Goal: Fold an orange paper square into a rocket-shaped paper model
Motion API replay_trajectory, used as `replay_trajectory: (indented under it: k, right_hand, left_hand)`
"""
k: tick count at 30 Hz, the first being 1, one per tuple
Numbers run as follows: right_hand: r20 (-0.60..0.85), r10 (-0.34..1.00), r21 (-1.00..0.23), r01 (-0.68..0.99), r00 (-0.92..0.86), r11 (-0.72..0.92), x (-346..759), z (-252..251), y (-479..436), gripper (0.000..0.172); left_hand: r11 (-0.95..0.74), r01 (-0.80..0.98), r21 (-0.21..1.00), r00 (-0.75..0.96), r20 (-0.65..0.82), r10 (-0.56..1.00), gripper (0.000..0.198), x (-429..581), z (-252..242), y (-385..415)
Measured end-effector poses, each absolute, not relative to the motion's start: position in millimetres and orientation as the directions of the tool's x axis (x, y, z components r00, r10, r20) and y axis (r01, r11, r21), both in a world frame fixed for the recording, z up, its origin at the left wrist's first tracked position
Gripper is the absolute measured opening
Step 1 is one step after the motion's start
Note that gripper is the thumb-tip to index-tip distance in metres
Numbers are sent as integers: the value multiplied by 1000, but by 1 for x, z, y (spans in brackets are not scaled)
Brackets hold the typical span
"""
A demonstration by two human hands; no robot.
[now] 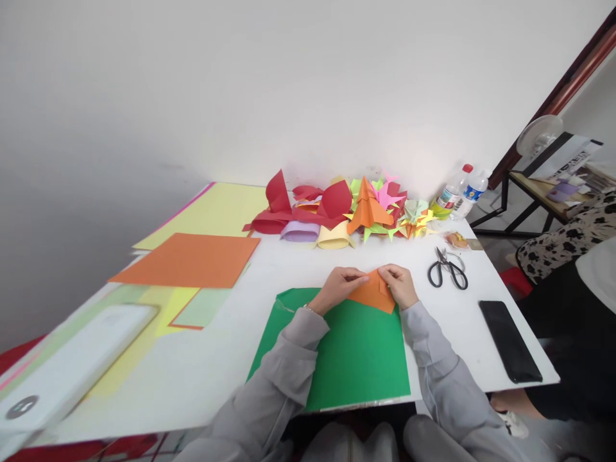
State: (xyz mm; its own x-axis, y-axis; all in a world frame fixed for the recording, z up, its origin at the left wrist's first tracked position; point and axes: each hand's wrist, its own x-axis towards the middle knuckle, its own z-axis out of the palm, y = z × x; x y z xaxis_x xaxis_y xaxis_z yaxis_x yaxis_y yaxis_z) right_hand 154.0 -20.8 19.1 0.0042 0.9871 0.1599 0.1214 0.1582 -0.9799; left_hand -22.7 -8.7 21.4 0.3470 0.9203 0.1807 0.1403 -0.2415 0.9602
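Observation:
A folded piece of orange paper is pinched between my two hands, above a green sheet. My left hand grips its upper left edge, thumb and fingers pressed together. At its upper right, my right hand closes on the paper with thumb and fingertips. A small folded flap shows near the right thumb. The green sheet lies flat at the table's front edge, partly under my left forearm.
Folded paper shapes, among them an orange paper plane, stand along the wall. Scissors, a black phone and two bottles are on the right. Orange sheets and a white device lie left. A person sits at right.

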Motion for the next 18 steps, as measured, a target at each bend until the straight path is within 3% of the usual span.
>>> replay_trajectory:
  k: [9, 18]
  right_hand:
    - [164, 986, -971, 177, 8, 160, 153, 23, -23, 26]
    - [145, 989, -982, 121, 5, 144, 153, 16, -19, 23]
  left_hand:
    - [-90, 17, 996, 439, 74, 895, 27, -21, 20, -12]
    - [-107, -8, 994, 469, 98, 878, 32, -21, 9, -5]
